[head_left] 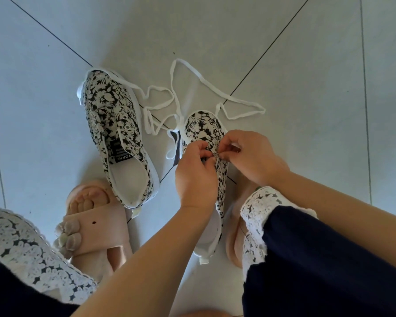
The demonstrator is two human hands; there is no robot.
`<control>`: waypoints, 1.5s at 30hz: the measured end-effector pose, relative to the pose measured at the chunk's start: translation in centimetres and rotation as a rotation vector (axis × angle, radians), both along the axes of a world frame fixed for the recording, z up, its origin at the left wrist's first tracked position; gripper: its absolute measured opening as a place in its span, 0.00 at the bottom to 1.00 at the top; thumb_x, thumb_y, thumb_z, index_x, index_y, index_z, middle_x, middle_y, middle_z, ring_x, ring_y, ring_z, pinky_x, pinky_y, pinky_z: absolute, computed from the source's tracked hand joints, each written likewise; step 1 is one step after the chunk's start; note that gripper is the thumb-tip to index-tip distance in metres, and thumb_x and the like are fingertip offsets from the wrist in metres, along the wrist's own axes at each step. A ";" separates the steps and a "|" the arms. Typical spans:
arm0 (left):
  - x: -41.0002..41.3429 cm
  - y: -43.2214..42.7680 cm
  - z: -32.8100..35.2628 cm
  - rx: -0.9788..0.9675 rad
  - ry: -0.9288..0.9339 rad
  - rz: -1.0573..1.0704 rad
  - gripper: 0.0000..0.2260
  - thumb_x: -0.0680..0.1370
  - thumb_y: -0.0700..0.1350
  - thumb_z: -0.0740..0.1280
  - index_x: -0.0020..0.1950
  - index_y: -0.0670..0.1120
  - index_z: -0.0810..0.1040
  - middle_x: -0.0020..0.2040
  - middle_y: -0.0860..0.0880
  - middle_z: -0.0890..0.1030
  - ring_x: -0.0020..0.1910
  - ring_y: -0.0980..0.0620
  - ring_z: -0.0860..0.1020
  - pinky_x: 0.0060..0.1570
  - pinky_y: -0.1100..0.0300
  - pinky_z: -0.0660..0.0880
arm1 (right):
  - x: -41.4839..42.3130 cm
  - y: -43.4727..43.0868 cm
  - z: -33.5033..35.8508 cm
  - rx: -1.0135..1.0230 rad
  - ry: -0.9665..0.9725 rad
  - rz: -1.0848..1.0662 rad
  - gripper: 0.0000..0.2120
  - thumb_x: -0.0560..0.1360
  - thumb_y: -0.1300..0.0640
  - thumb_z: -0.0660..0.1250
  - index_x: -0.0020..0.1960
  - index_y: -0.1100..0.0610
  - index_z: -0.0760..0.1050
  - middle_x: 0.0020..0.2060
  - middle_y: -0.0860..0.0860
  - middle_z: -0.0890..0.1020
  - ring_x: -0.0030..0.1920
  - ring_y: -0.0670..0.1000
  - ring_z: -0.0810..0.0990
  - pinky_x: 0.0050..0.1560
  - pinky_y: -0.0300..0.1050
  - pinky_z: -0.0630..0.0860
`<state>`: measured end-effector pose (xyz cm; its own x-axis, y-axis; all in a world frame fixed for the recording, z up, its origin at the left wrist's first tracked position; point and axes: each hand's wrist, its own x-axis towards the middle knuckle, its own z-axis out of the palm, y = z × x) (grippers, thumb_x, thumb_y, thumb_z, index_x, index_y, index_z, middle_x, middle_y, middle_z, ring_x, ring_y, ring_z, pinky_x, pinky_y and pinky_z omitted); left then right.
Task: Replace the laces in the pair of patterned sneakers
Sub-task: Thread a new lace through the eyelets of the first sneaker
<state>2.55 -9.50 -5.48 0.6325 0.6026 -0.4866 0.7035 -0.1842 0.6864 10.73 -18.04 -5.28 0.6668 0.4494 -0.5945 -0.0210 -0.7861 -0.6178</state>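
Both hands — left hand (197, 175) and right hand (249, 156) — pinch the lace holes of one patterned sneaker (201, 129), while white laces (147, 121) lie loose on the floor (306, 65) and the other sneaker (114, 124) has none — so most work looks left.

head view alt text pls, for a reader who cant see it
Seen from above, a person's left hand and right hand pinch the lace-hole edge of a black-and-white flowered sneaker on a grey tiled floor. A second sneaker with empty lace holes lies beside it, and loose white laces are tangled past the toes.
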 end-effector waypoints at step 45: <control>0.9 6.2 3.5 -1.094 -0.326 0.755 0.11 0.76 0.33 0.54 0.50 0.41 0.74 0.43 0.46 0.77 0.39 0.52 0.74 0.46 0.61 0.71 | 0.4 0.7 3.9 0.140 0.194 0.142 0.06 0.76 0.53 0.65 0.49 0.53 0.78 0.42 0.49 0.82 0.46 0.52 0.81 0.48 0.39 0.74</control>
